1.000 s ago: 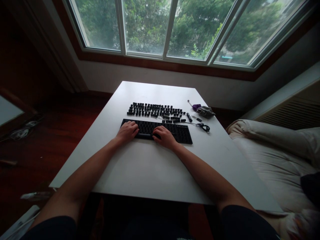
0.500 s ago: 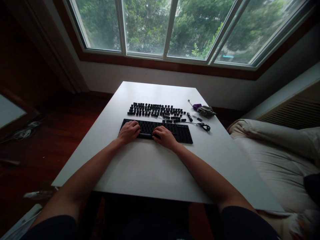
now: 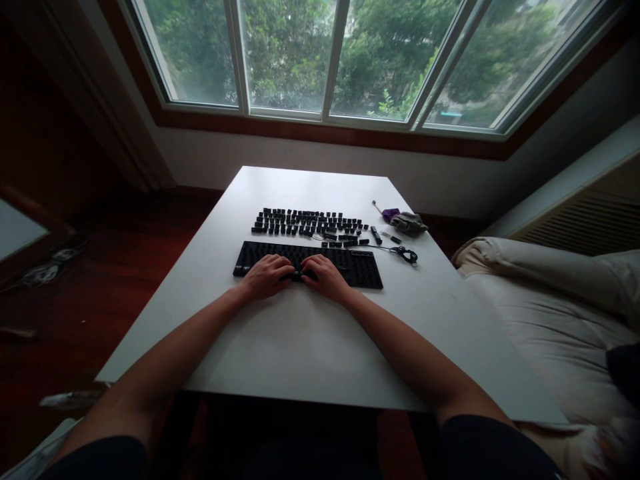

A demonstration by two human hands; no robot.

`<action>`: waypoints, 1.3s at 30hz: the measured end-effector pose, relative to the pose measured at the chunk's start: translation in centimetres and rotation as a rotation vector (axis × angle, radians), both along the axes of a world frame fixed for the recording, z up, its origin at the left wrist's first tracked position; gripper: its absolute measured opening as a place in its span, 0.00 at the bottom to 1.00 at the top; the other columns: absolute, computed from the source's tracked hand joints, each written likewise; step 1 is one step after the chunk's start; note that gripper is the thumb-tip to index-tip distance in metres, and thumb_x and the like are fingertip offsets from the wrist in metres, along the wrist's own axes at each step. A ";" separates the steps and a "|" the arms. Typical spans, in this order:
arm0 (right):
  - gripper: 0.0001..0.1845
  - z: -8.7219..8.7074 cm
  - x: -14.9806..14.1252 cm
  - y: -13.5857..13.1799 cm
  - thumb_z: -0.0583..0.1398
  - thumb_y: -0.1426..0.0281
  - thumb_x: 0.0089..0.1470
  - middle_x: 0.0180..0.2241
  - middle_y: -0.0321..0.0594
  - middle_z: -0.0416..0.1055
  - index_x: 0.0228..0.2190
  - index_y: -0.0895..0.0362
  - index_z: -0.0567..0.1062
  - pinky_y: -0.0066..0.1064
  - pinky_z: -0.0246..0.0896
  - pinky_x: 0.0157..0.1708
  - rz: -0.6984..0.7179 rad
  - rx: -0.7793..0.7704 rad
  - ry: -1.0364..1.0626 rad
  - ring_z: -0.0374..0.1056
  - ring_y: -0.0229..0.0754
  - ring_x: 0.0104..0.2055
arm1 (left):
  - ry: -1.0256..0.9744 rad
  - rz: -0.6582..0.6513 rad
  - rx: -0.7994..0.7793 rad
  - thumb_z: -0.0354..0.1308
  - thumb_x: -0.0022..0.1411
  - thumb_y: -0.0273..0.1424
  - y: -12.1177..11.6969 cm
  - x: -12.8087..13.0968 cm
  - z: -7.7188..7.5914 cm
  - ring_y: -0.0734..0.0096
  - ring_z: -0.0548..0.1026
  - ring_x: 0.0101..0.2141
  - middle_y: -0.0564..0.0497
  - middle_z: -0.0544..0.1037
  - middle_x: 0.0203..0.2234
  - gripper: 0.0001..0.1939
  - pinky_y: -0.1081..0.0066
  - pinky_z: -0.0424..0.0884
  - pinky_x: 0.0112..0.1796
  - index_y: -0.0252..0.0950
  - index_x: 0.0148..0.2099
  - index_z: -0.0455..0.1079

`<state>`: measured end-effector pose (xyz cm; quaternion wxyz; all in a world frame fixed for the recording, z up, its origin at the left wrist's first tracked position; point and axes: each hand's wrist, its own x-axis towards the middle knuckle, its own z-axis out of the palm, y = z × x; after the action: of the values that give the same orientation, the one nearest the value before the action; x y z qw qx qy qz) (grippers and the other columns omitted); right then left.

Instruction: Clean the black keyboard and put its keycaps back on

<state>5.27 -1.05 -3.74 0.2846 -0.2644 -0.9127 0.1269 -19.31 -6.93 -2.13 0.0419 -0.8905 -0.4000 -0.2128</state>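
A black keyboard (image 3: 361,267) with its keys stripped lies across the middle of the white table (image 3: 300,347). Both my hands rest on its front edge, close together. My left hand (image 3: 265,277) and my right hand (image 3: 325,277) have their fingers curled down onto a long black keycap (image 3: 297,274) in the bottom row, which shows only as a sliver between them. Rows of loose black keycaps (image 3: 300,222) lie just behind the keyboard.
Right of the keycaps lie a small black tool (image 3: 375,235), a purple-handled tool (image 3: 391,213), a grey cloth (image 3: 413,224) and a coiled black cable (image 3: 407,254). A pale cushioned bed (image 3: 550,313) adjoins the table's right side. Windows stand behind; dark wooden floor lies left.
My left hand has slid right along the keyboard's front row until it almost meets my right hand, covering the long keycap. The keyboard's left end now shows.
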 end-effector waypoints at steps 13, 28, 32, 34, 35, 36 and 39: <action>0.04 -0.9 -0.1 0.0 0.60 0.68 0.64 0.47 0.45 0.75 0.40 0.53 0.75 0.40 0.59 0.47 0.014 0.187 -0.131 0.65 0.49 0.51 | 0.047 -0.039 -0.059 0.57 0.67 0.35 -0.1 0.1 -0.3 0.59 0.71 0.48 0.44 0.73 0.49 0.19 0.59 0.67 0.51 0.43 0.59 0.70; 0.08 -1.5 0.6 -0.3 0.57 0.67 0.67 0.47 0.42 0.76 0.39 0.51 0.77 0.40 0.61 0.48 0.044 0.292 -0.130 0.65 0.46 0.50 | 0.045 -0.067 -0.071 0.58 0.66 0.34 -0.2 -0.4 -0.7 0.59 0.70 0.49 0.45 0.72 0.51 0.23 0.57 0.66 0.53 0.48 0.63 0.69; 0.09 -1.2 0.5 -0.4 0.56 0.67 0.67 0.46 0.42 0.76 0.38 0.52 0.77 0.40 0.61 0.48 0.037 0.277 -0.113 0.66 0.46 0.49 | 0.054 -0.068 -0.074 0.58 0.66 0.34 -0.3 -0.4 -0.4 0.59 0.69 0.49 0.45 0.72 0.51 0.25 0.57 0.66 0.53 0.49 0.65 0.67; 0.09 -0.9 0.6 -0.3 0.56 0.67 0.67 0.46 0.43 0.76 0.39 0.52 0.77 0.40 0.62 0.48 0.046 0.272 -0.106 0.66 0.46 0.49 | 0.051 -0.069 -0.073 0.58 0.66 0.34 -0.3 -0.4 -0.3 0.59 0.69 0.49 0.45 0.72 0.51 0.26 0.57 0.67 0.53 0.49 0.65 0.66; 0.10 -0.8 0.6 -0.2 0.56 0.67 0.67 0.45 0.43 0.76 0.39 0.53 0.77 0.40 0.62 0.48 0.049 0.268 -0.102 0.66 0.46 0.48 | 0.050 -0.069 -0.073 0.58 0.66 0.34 -0.3 -0.4 -0.2 0.59 0.69 0.49 0.45 0.72 0.51 0.26 0.57 0.67 0.53 0.49 0.66 0.66; 0.10 -0.6 0.7 -0.1 0.56 0.66 0.67 0.44 0.44 0.76 0.39 0.53 0.77 0.40 0.62 0.48 0.052 0.263 -0.099 0.67 0.46 0.47 | 0.047 -0.069 -0.073 0.58 0.66 0.34 -0.3 -0.4 -0.2 0.59 0.70 0.49 0.45 0.72 0.50 0.26 0.57 0.67 0.53 0.48 0.65 0.66; 0.11 -0.1 0.9 0.1 0.55 0.65 0.67 0.42 0.43 0.76 0.39 0.53 0.78 0.40 0.62 0.48 0.054 0.248 -0.095 0.67 0.45 0.45 | 0.033 -0.068 -0.076 0.57 0.66 0.34 -0.1 -0.4 -0.2 0.59 0.70 0.48 0.45 0.73 0.49 0.24 0.58 0.67 0.52 0.47 0.64 0.68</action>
<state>6.22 -0.91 -3.89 0.2680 -0.2082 -0.9406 0.0083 -19.71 -7.01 -2.30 0.0074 -0.9078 -0.3767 -0.1841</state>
